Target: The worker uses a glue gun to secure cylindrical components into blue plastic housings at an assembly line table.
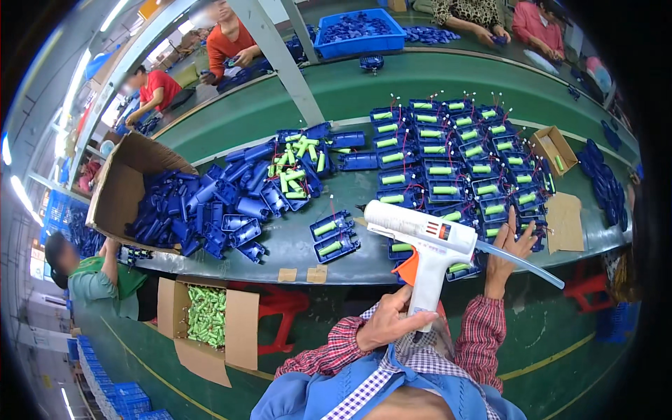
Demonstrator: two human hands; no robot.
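Note:
My left hand (389,320) is closed round the lower grip of a white hot glue gun (441,238) with an orange trigger. Its nozzle points left, and a clear glue stick (521,264) sticks out of its back end. My right hand (512,246) reaches past the glue stick, fingers stretched over the near right edge of a block of blue plastic casings (448,168). Each visible casing in the block holds a green battery cell with thin wires. Two more filled casings (332,234) lie left of the nozzle. The gun hides some of the nearest casings.
A tipped carton (112,189) spills empty blue casings (203,203) across the bench; loose green cells (297,164) lie beside them. Below stands an open box of green cells (206,315). A small carton (554,150) sits right. Across the green belt (266,133), co-workers handle blue parts.

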